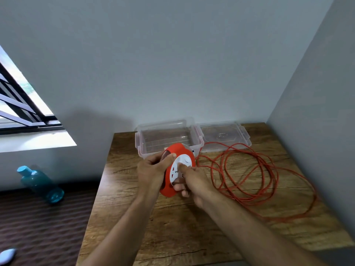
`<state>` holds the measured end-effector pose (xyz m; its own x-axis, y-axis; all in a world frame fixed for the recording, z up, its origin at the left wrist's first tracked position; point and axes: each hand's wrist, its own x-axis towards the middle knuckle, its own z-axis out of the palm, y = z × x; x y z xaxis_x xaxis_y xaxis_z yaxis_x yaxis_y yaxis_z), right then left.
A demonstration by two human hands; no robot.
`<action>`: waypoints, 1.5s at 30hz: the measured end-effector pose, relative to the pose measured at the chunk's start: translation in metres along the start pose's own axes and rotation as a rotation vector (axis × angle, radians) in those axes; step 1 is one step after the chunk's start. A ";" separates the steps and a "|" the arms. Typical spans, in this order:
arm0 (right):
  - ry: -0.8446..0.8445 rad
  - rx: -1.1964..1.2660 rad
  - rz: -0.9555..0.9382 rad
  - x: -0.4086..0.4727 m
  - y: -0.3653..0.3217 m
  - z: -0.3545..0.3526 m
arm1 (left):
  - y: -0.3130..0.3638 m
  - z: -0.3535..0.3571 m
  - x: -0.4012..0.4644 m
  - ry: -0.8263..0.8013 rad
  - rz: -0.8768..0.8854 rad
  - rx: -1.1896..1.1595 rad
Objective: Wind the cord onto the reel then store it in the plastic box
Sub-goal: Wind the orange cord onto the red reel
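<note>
I've got the reel held above the counter, left hand gripping its rim, right hand pinching the white hub, so I'd turn steadily, keeping the loose cord untangled before the plastic box.

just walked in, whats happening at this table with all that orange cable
A person holds an orange cord reel above the wooden table: left hand grips its rim, right hand is on the white face. Most of the cord lies loose. The plastic box sits open, lid beside it.
</note>
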<state>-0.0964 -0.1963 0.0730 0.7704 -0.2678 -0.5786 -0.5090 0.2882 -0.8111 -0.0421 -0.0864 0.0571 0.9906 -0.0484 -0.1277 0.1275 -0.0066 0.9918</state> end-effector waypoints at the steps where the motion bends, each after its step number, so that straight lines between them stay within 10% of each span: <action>1: -0.025 -0.010 0.010 -0.003 -0.001 -0.003 | 0.004 0.000 0.001 0.000 -0.009 0.028; 7: 0.245 -1.127 -0.789 0.009 0.002 -0.047 | 0.022 -0.004 0.013 0.033 -0.104 -0.012; 12: -0.052 -1.814 -1.089 0.023 -0.009 -0.069 | 0.026 -0.005 0.016 0.010 -0.127 0.038; 25: 0.209 -1.245 -0.800 0.006 -0.005 -0.029 | 0.015 0.000 0.008 0.106 -0.080 -0.042; 30: 0.125 -0.016 0.001 0.003 -0.001 -0.005 | 0.009 0.009 -0.006 0.039 0.113 0.119; 33: 0.029 0.171 0.077 -0.002 0.001 -0.011 | 0.010 0.009 -0.005 0.068 0.108 0.073; 35: 0.077 -0.096 -0.191 -0.005 0.005 -0.026 | 0.014 0.007 -0.004 0.085 0.016 -0.029; 39: 0.140 -1.447 -1.084 0.003 0.003 -0.072 | 0.021 0.002 -0.006 -0.029 -0.087 -0.037; 45: -0.318 -1.923 -1.417 0.015 -0.018 -0.095 | 0.038 -0.004 0.003 -0.180 -0.190 0.033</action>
<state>-0.1118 -0.2926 0.0710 0.7372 0.6747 0.0352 0.6544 -0.7260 0.2114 -0.0338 -0.0833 0.0942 0.9240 -0.2205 -0.3124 0.3056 -0.0651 0.9499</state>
